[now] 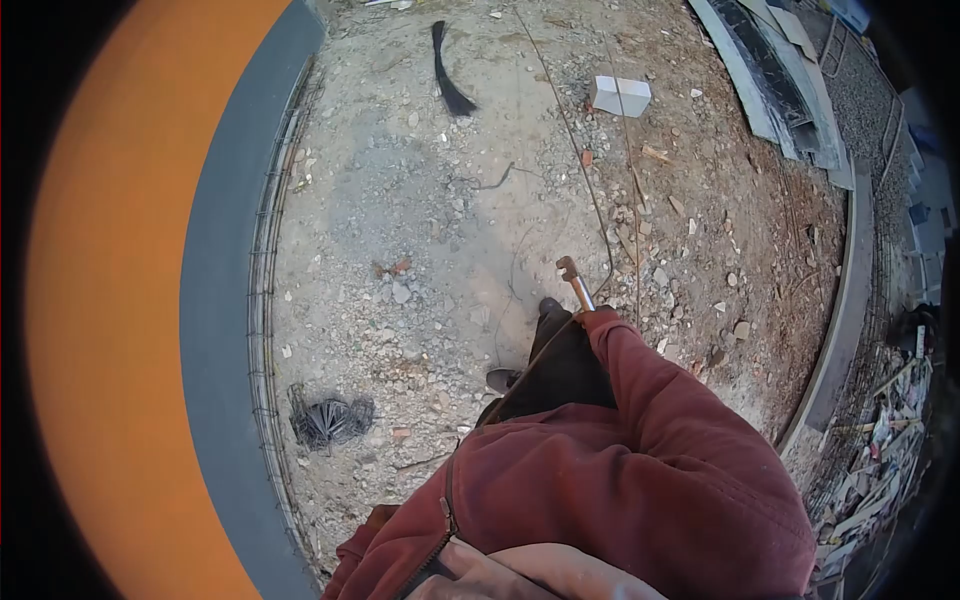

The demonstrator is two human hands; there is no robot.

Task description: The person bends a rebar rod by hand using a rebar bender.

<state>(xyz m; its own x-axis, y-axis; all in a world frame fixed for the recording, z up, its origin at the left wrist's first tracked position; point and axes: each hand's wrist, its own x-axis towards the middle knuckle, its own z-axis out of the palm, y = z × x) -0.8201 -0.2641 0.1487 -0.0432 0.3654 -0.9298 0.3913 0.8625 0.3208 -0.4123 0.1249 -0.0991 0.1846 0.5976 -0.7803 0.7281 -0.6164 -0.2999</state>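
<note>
A person in a maroon sweatshirt [690, 455] and dark trousers [560, 375] stands on rough, stony ground [400, 240]. The right hand [600, 313] is clamped round a metal tool [580, 288], whose notched, rust-brown head points away from the body above a shiny shaft. Only a small brown part of the left hand [381, 515] shows, below and to the left of the tool, near the sweatshirt; whether its fingers are apart or together cannot be told.

A long thin rod [578, 145] comes from beyond the tool, bends just to the right of it and slants back across the trousers; whether the right hand grips this too is unclear. A second thin rod [630, 150] runs to the right of the tool. Farther beyond the tool lie a white block [620, 97], slightly to the right, and a dark bundle of strands [452, 78], to the left. A dark tangled bundle [332, 422] lies left of the tool and nearer the person. Well to the tool's left, a long steel-bar frame [262, 270] runs along an orange-and-grey wall [110, 300]. Long panels [790, 80] lie well beyond the tool to the right, and a debris heap [880, 470] lies far to its right, nearer the person.
</note>
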